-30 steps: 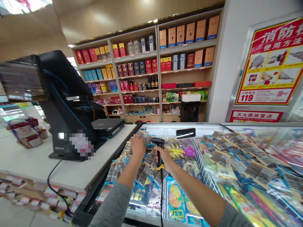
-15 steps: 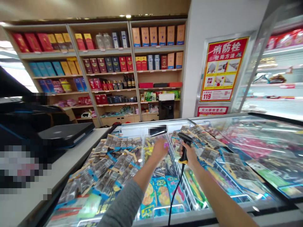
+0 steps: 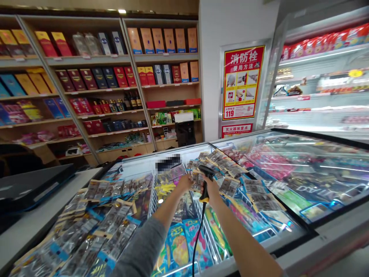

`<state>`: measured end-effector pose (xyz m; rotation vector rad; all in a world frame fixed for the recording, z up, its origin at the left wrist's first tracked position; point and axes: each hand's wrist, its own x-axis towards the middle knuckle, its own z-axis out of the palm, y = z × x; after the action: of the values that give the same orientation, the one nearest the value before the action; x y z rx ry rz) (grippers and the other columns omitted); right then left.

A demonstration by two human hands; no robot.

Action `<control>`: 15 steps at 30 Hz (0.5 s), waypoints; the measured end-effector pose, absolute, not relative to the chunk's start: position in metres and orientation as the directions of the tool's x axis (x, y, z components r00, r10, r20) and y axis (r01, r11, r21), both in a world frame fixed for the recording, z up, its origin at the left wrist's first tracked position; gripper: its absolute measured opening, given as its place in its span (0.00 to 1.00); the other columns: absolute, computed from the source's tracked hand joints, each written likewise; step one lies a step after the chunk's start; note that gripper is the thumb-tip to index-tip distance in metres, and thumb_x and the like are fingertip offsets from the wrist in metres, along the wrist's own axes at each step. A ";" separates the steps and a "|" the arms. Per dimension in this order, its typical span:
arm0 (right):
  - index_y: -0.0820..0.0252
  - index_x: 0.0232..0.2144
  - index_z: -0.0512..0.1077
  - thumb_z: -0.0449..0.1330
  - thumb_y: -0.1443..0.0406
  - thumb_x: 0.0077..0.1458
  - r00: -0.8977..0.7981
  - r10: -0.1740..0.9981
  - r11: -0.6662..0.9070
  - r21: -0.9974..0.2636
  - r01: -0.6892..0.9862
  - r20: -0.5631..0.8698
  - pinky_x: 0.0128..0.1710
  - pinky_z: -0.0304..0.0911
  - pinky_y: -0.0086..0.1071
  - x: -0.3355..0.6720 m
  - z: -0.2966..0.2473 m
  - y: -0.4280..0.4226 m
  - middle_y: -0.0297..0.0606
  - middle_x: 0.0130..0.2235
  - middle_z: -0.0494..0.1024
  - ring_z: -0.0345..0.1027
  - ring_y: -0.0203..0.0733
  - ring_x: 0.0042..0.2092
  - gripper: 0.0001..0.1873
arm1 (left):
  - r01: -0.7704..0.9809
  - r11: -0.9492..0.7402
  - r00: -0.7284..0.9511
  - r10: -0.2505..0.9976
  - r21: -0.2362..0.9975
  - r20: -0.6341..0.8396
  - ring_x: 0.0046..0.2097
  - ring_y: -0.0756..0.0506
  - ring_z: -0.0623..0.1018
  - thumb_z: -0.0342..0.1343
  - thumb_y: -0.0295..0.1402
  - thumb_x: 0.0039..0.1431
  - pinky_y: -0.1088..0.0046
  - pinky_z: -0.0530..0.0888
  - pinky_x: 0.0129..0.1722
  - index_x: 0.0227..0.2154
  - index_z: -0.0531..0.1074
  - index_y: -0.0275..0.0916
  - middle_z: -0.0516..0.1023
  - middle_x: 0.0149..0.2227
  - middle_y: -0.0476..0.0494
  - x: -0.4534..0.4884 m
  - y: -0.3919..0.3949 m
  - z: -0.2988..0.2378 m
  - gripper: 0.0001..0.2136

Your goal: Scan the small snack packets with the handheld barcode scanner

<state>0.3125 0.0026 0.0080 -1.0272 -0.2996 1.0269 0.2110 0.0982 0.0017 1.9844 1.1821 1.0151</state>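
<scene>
My right hand is wrapped round the handle of a black and yellow barcode scanner, its head pointing left and away from me. A black cord runs down from its grip. Just left of the scanner head is my left hand, fingers curled together; what they hold, if anything, is hidden. Around both hands lie small clear packets with tan and blue edges, on the glass top of a chest freezer. More such packets lie in a loose pile at left.
Under the glass, wire baskets hold colourful ice cream packs. A white counter with a flat black device stands at left. Shelves of boxed goods line the back wall; a lit display cabinet stands at right.
My view has turned to the right, so the shelves and freezer appear further left. My left hand has come closer to the scanner head. The scanner stays in my right hand.
</scene>
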 end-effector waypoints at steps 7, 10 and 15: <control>0.56 0.31 0.62 0.66 0.54 0.41 0.285 0.959 0.120 -0.915 -0.386 0.005 0.11 0.51 0.25 0.260 0.013 -0.023 0.22 0.16 0.65 0.55 0.31 0.13 0.20 | 0.274 -0.228 0.082 0.974 0.934 0.213 0.24 0.49 0.72 0.60 0.33 0.48 0.74 0.66 0.27 0.28 0.68 0.39 0.74 0.21 0.52 0.115 0.104 -0.001 0.07; 0.57 0.32 0.65 0.63 0.55 0.46 0.168 0.981 0.136 -0.955 -0.265 0.093 0.11 0.49 0.25 0.239 0.009 -0.034 0.22 0.16 0.64 0.53 0.30 0.12 0.16 | -0.042 -0.136 -0.021 0.991 0.990 0.135 0.24 0.49 0.73 0.64 0.37 0.44 0.76 0.65 0.24 0.36 0.70 0.37 0.77 0.25 0.49 0.090 0.097 -0.015 0.17; 0.56 0.29 0.66 0.63 0.56 0.48 0.110 0.992 0.072 -0.994 -0.081 0.063 0.13 0.48 0.27 0.220 0.002 -0.044 0.23 0.13 0.62 0.53 0.32 0.12 0.13 | -0.331 -0.101 -0.130 0.990 0.938 0.061 0.27 0.50 0.75 0.65 0.38 0.44 0.76 0.68 0.25 0.43 0.73 0.35 0.78 0.29 0.47 0.081 0.089 -0.029 0.22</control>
<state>0.2203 -0.0441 0.0025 -1.1471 -1.0999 1.1197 0.0813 0.0895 -0.0290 0.9498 0.9912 1.4984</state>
